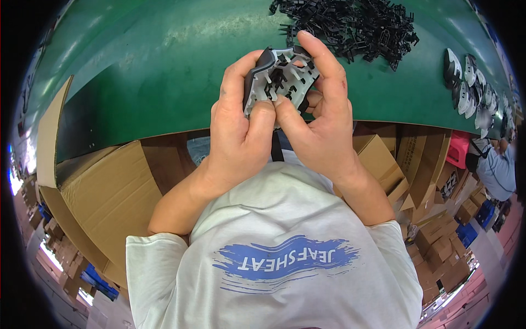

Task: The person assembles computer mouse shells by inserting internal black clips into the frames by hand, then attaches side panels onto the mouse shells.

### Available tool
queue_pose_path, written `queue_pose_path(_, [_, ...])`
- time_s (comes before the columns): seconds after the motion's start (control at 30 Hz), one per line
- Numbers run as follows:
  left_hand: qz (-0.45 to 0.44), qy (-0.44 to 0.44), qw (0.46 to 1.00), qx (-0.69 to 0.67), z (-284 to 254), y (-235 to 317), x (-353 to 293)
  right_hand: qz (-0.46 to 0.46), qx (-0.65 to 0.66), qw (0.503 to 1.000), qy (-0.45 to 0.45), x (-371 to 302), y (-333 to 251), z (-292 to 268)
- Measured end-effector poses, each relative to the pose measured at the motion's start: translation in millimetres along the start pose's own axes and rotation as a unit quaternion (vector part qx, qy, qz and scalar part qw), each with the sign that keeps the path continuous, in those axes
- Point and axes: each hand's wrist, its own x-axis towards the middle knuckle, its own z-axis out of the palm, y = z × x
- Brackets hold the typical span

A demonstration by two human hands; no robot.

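Above the near edge of the green table, a black-and-white moulded plastic shell [293,88] is held up between my two hands. Its hollow inside faces me, showing pale posts and small black parts. My left hand [238,118] grips the left side, fingers behind and thumb pressed on the lower inner edge. On the other side, my right hand [323,118] is closed round the shell, its thumb beside the left one and the index finger stretched up along the outer edge. The shell's outer face is mostly hidden.
A heap of small black plastic parts [361,27] lies at the far side of the green table [164,71]. Several black-and-white shells [471,88] lie at the right. Open cardboard boxes [109,192] stand left and right of me. Another person [497,170] is at the far right by a pink stool [457,149].
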Motion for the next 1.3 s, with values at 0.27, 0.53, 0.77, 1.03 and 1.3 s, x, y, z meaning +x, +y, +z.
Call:
queue_pose_path(0.27, [-0.165, -0.027, 0.982, -0.092, -10.2, 18.9, -1.4, 0.014, 0.014, 1.000, 0.024, 0.3, -9.0, 1.9])
queue_pose_path(0.53, [-0.279, 0.070, 0.947, -0.146, -105.8, 79.6, -41.5, 0.039, 0.070, 0.978, -0.192, 12.6, -30.0, -67.7])
queue_pose_path(0.77, [-0.177, 0.341, 0.923, 0.022, -528.8, 129.4, -257.4, 0.149, -0.115, 0.957, 0.221, 25.6, 45.0, -189.7])
queue_pose_path(1.03, [-0.485, 0.343, 0.802, -0.066, -554.4, 90.6, -332.2, 0.157, -0.285, 0.936, 0.134, 18.2, 57.5, -201.9])
queue_pose_path(1.3, [-0.469, 0.296, 0.747, 0.367, -568.3, 68.3, -276.5, 0.106, -0.378, 0.913, 0.107, 22.4, 53.5, -195.1])
